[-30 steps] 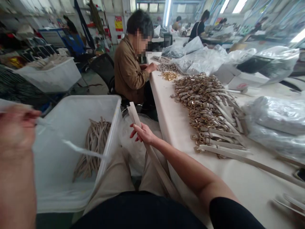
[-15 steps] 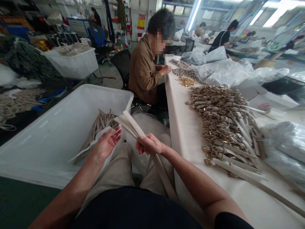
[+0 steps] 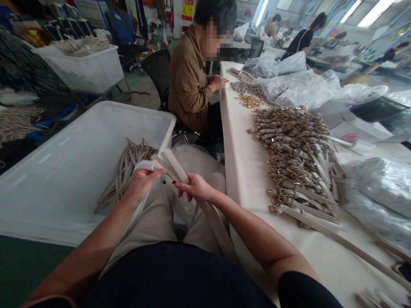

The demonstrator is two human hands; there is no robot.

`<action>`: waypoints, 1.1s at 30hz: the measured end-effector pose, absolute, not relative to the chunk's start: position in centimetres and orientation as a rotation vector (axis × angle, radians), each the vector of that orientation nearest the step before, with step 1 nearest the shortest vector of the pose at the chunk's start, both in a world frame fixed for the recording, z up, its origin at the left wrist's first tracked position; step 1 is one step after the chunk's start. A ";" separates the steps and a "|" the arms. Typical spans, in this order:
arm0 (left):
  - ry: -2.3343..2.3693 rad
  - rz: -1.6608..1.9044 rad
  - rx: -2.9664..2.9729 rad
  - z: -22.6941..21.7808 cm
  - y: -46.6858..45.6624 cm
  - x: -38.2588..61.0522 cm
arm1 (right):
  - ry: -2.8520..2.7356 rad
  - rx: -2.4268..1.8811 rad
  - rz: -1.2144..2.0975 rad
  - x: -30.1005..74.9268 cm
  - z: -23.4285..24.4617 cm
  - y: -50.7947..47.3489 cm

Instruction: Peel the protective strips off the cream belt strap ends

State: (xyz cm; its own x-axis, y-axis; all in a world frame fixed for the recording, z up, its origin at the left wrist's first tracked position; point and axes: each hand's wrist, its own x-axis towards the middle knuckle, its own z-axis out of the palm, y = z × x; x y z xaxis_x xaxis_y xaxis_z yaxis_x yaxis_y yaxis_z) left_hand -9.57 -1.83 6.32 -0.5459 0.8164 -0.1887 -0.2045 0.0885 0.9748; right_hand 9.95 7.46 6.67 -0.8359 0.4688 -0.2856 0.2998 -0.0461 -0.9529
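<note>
My right hand (image 3: 194, 187) is closed around a bundle of long, flat beige straps (image 3: 175, 164). Their upper ends fan out towards my left hand, and the rest runs down past my lap. My left hand (image 3: 141, 184) has thumb and fingers pinched together at the end of one strap. A thin white strip (image 3: 148, 164), perhaps paper or film, lies over these fingers; how much of the strap they grip is hidden. Beyond that hand, a heap of loose beige straps (image 3: 125, 167) rests inside a large white plastic bin (image 3: 64, 171).
To my right, a covered table (image 3: 247, 192) bears a big pile of straps with metal buckles (image 3: 292, 154), small gold-coloured parts (image 3: 249, 101) and plastic bags (image 3: 382, 179). A co-worker in a brown jacket (image 3: 189, 81) sits at its far left side. Another white bin (image 3: 86, 70) stands behind.
My left hand has gone from loosely curled fingers to a pinch at the strap end. The white strip that hung down over the bin is now bunched by the fingers. The view has shifted slightly.
</note>
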 end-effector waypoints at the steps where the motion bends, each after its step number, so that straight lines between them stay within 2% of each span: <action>1: 1.546 1.545 0.658 6.2 -1.9 -9.4 | -2.040 -0.883 2.009 9.9 6.7 7.5; 7: 1.230 1.583 0.363 4.9 -1.5 -8.5 | -1.979 -0.848 2.149 10.4 7.7 7.8; 11: 1.155 1.533 0.285 4.3 -1.4 -8.0 | -2.011 -0.766 2.125 10.4 7.5 7.8; 19: 1.091 1.601 -0.118 5.2 -1.2 -8.7 | -1.977 -0.983 1.854 10.3 7.7 8.4; 24: 1.086 1.634 -0.159 5.8 -1.2 -9.2 | -2.179 -0.895 1.867 10.3 7.9 7.3; 33: 1.080 1.588 -0.087 5.9 -1.7 -8.5 | -2.472 -0.913 1.484 10.1 7.4 7.2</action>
State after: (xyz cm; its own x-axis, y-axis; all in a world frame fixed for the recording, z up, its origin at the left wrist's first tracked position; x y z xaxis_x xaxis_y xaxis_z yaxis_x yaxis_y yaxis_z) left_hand -8.48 -1.72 5.91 -0.3415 0.7412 -0.5779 -0.8097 0.0802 0.5813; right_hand 10.06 7.15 7.36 -0.8114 0.5494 -0.1996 0.4345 0.3387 -0.8346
